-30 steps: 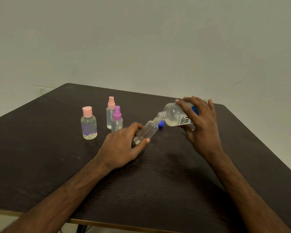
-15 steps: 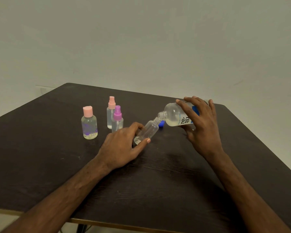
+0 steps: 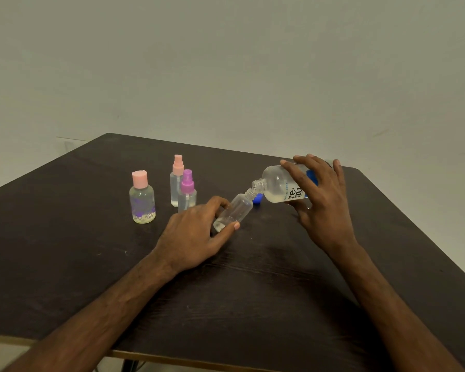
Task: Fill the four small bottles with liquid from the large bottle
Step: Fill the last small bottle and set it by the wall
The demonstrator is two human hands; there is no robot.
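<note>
Though dark — table (image 3: 65, 251) before pale wall (image 3: 226, 63)

I count four small bottles: one uncapped bottle (image 3: 234, 213) pinched in my left fingers (image 3: 227, 231), and three capped ones left of them: pink flip-top bottle (image 3: 142, 202), pink sprayer (image 3: 175, 183), purple sprayer (image 3: 187, 196). One large bottle (image 3: 278, 187) under my right fingers (image 3: 295, 171). One blue cap (image 3: 257, 199) between both sets of fingers.
</note>
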